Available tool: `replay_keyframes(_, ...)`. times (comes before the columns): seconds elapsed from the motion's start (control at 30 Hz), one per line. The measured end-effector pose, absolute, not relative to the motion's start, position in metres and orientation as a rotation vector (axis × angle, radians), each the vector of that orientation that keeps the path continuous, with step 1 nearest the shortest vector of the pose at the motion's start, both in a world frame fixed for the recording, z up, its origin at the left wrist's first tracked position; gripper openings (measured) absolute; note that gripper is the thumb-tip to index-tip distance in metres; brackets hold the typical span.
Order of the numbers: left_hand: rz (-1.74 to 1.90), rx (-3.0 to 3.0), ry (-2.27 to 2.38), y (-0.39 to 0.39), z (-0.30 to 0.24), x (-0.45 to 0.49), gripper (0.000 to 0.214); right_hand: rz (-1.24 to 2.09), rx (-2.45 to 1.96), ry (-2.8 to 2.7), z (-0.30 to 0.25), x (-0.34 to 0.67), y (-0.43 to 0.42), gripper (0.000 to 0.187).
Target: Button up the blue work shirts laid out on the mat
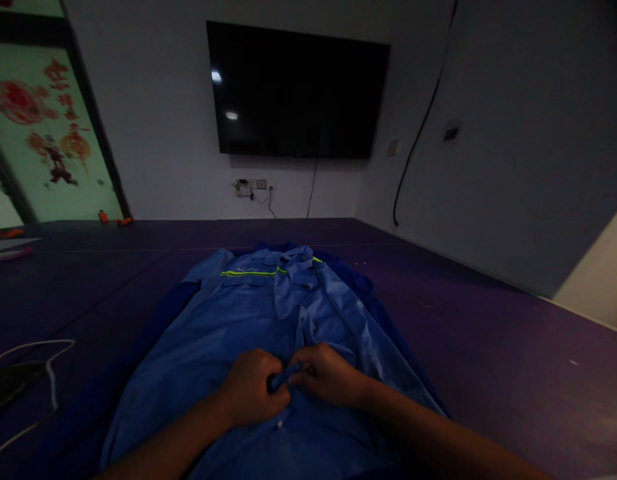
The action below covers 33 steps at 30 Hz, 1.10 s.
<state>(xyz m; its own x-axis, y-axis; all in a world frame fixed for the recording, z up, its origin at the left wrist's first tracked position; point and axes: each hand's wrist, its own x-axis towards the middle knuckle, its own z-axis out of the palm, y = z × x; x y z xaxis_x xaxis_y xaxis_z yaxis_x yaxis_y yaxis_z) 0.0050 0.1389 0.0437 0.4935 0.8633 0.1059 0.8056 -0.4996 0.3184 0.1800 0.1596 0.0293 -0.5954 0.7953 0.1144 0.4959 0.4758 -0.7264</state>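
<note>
A blue work jacket [228, 317] with yellow-green stripes across the chest lies spread on the purple mat, collar end away from me. Its darker blue sleeves lie along both sides. My left hand [256, 387] is closed, pinching the jacket's front edge near the middle. My right hand [328, 377] is closed on the same edge, just to the right, fingertips almost meeting the left ones. Between them a small fold of blue cloth is raised. A small white spot [279, 424], perhaps a button, shows below my hands. The fingertips partly hide what they pinch.
Purple matting [483, 333] covers the floor around the jacket. A white cable [52, 380] loops at the left beside a dark object [13, 387]. Small orange things [122, 221] lie near the glass door. A television [298, 93] hangs on the far wall, and a black cable [423, 127] hangs at right.
</note>
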Motion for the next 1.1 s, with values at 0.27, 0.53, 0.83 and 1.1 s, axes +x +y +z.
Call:
replay_keyframes(0.27, 0.375, 2.464, 1.463, 0.1392, 0.0418, 0.0060, 0.022, 0.977, -1.102, -2.244, 0.0268, 0.1794, 0.1607, 0.015)
replay_keyframes(0.53, 0.403, 2.440, 1.453, 0.1384, 0.0425, 0.0057, 0.022, 0.944, -1.118, -2.269, 0.0284, 0.1790, 0.1604, 0.016)
replay_keyframes(0.83, 0.384, 2.486, 1.489, 0.1375, 0.0430, 0.0058, 0.021, 0.913, -1.103, -2.280, 0.0278, 0.1797, 0.1605, 0.015)
replay_keyframes(1.1, 0.393, 2.512, 1.508, 0.1365, 0.0417, 0.0058, 0.021, 0.916, -1.099, -2.281, 0.0270, 0.1800, 0.1608, 0.015)
